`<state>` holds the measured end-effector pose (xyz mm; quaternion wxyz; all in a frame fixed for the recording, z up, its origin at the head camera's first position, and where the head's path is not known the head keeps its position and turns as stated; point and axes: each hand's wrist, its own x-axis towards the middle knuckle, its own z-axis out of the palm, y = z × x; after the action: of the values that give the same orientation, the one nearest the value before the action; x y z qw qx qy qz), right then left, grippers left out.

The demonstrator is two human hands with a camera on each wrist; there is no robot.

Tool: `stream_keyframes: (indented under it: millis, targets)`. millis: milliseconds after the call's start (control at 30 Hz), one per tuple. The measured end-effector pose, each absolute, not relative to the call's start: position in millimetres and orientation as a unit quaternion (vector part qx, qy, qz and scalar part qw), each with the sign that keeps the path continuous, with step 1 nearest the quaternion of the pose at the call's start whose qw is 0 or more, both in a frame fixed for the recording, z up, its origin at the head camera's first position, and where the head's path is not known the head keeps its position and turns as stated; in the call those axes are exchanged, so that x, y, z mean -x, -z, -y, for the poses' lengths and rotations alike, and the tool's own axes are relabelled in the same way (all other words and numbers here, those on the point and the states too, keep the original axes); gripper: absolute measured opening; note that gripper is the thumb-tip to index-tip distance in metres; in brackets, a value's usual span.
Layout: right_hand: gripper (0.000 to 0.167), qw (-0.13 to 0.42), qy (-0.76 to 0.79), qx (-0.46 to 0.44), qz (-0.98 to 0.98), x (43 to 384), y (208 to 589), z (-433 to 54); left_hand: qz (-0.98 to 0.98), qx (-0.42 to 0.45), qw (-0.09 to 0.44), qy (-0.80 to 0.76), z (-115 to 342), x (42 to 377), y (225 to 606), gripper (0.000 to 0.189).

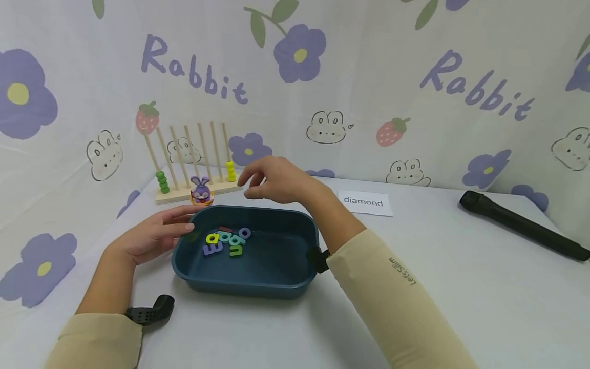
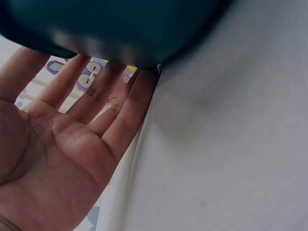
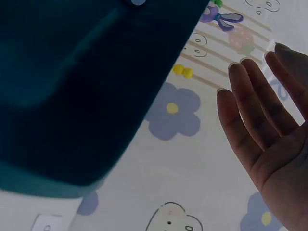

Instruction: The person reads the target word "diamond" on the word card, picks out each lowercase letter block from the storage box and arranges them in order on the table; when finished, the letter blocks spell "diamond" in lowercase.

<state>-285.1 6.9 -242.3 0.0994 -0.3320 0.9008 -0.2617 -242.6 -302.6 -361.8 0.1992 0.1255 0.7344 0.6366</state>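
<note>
White cloth (image 1: 355, 66) printed with purple flowers, strawberries and the word "Rabbit" hangs behind a white tabletop (image 1: 438, 307). In the head view, the left hand (image 1: 154, 233) is at the left end of a dark teal tray (image 1: 276, 256), thumb by the rim, fingers stretched along its outer side. Just right of that hand, inside the tray, small coloured letters (image 1: 237, 240) lie in a loose cluster, with a purple m, a green n and a yellow a among them. Beyond its fingertips stands a purple rabbit figure (image 1: 201, 190), in front of a wooden bead rack (image 1: 177, 197). The right hand (image 1: 278, 179) hangs over the tray's far edge, loosely bent and holding nothing; to its right are a card (image 1: 365, 202) reading "diamond" and, well apart, a long black device (image 1: 521, 223).

From the left wrist, the palm is open and the fingers nearly straight, their tips meeting or passing behind the tray wall; I cannot tell how firmly they touch.

From the right wrist, the fingers are extended and empty, clear of the tray, with yellow beads (image 3: 183, 71) between hand and tray.
</note>
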Motion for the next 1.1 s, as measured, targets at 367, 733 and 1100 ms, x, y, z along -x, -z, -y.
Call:
stream_keyframes:
  millis: [367,733,1100]
  targets:
    - [0.026,0.118,0.272,0.359,-0.885,300.6,263.9,7.2,-0.736,-0.105,0.199,-0.638,304.6,239.0,360.6,0.054]
    - [0.035,0.210,0.262,0.359,-0.871,305.5,276.7,14.1,-0.735,-0.101,0.193,-0.642,298.9,239.5,360.4,0.056]
    - [0.037,0.264,0.162,0.382,-0.871,301.4,295.8,34.3,-0.730,-0.093,0.202,-0.646,302.6,242.0,361.5,0.059]
